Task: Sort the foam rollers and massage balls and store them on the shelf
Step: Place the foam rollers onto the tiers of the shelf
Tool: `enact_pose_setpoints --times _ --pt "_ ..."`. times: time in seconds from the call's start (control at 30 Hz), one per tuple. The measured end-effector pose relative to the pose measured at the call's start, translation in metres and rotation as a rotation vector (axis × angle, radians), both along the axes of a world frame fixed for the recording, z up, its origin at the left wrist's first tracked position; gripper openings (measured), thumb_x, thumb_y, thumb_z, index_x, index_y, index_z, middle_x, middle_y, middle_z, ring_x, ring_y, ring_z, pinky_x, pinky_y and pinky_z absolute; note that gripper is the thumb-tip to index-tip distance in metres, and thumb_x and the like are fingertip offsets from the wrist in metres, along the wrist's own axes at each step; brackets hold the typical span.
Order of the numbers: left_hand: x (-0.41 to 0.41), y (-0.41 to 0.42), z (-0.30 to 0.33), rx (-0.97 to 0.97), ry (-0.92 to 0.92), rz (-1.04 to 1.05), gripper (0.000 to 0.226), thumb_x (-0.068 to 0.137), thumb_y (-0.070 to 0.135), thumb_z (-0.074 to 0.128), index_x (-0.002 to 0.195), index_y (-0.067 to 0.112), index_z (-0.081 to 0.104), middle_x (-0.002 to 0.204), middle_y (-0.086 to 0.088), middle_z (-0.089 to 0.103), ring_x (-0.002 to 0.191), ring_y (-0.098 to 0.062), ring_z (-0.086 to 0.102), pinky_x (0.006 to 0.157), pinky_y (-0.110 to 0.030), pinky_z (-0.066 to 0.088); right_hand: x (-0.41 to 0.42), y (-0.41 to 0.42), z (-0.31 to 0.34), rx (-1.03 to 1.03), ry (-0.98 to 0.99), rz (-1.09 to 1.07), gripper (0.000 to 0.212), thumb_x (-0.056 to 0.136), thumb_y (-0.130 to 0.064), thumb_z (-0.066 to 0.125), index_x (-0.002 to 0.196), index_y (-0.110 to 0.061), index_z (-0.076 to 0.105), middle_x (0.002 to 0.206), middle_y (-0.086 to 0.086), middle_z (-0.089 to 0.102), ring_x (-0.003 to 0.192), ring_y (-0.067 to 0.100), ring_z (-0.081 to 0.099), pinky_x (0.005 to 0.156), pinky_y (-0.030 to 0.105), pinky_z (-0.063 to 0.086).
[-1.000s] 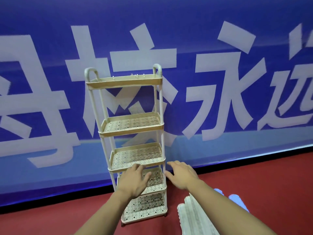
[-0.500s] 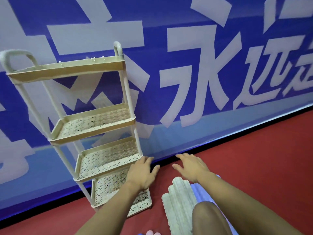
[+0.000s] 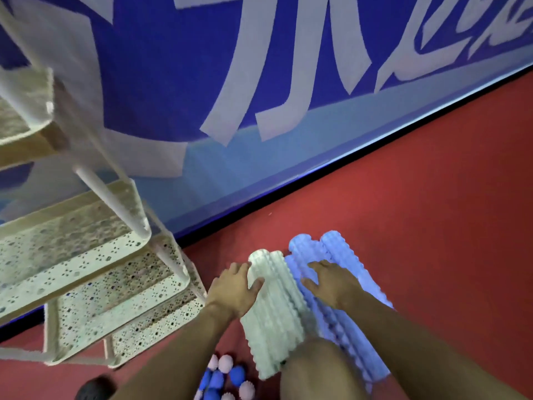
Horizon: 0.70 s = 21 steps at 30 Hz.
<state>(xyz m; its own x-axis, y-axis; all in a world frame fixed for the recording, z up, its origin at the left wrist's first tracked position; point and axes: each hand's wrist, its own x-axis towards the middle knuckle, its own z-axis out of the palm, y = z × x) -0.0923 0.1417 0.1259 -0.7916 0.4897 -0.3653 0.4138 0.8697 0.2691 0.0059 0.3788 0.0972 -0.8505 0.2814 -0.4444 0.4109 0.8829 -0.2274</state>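
Shelf [image 3: 95, 272]: cream trays, plastic by their look, pierced with small holes; smooth round posts. White foam rollers [image 3: 274, 310] and pale blue foam rollers [image 3: 343, 272]: matt, ridged and bumpy. Massage balls [image 3: 222, 376], white and blue: knobbly, matt. Floor [image 3: 418, 197]: red, matt, finely textured. Banner [image 3: 178, 67]: blue with white print, smooth, faintly sheened.

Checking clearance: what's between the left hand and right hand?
Head view: the white rollers' ridged tops, then the edge of the blue rollers. Left hand touches white, right hand blue.
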Motion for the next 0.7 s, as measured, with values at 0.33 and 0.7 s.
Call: enact_pose_setpoints --times 0.33,0.7 --pt "-0.001 0.055 -0.092 -0.090 -0.148 -0.053 0.071 0.097 0.067 0.026 0.155 0.027 0.023 0.154 0.000 0.034 0.139 -0.026 0.039 0.110 -0.044 0.036 0.019 0.051 -0.103 -0.102 -0.270 -0.280 0.095 0.083 -0.079 0.049 0.158 -0.033 0.012 0.158 0.009 0.032 0.140 0.032 0.040 0.108 0.048 0.041" --pt "0.005 0.082 -0.125 0.080 -0.281 0.102 0.067 0.094 0.068 0.037 0.150 0.032 0.032 0.146 0.005 0.040 0.129 -0.024 0.049 0.106 -0.041 0.043 0.029 0.062 -0.168 -0.295 -0.217 -0.562 0.130 0.055 -0.082 0.072 0.156 -0.024 0.013 0.150 0.011 0.038 0.133 0.034 0.048 0.104 0.050 0.045"
